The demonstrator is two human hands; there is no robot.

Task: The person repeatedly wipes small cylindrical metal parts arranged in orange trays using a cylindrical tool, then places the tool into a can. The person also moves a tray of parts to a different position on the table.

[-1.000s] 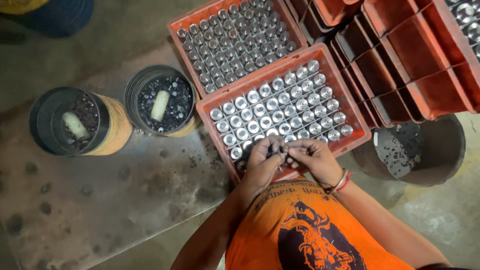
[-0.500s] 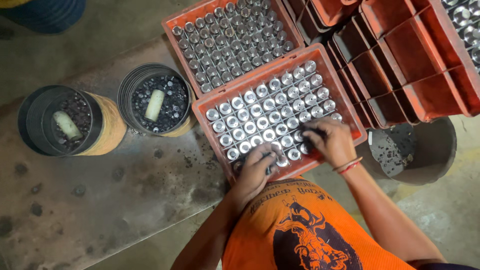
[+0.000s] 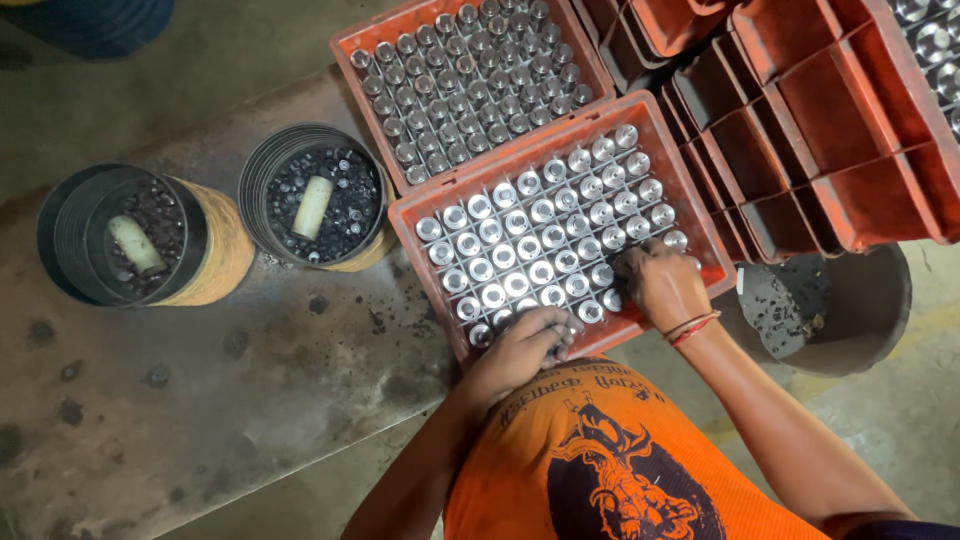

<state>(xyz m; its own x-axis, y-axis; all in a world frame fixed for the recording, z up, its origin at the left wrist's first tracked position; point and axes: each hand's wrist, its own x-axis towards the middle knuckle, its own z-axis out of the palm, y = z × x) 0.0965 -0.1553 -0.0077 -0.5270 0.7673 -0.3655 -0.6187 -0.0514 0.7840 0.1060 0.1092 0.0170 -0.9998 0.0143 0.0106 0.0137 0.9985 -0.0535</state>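
Though stained, grey workbench underneath.

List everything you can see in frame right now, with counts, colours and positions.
near crate: one, orange, centre, packed with silver cylinders
far crate: one, orange, behind it, filled with darker metal cylinders
empty crates: several, orange, stacked, right
round cans: two, dark with yellowish sides, left, each holding small dark bits and a pale roll
bucket: one, dark, lower right
worktop: grey, stained
shirt: orange, printed, bottom
left hand: crate's near edge
right hand: crate's near right corner, red wrist thread
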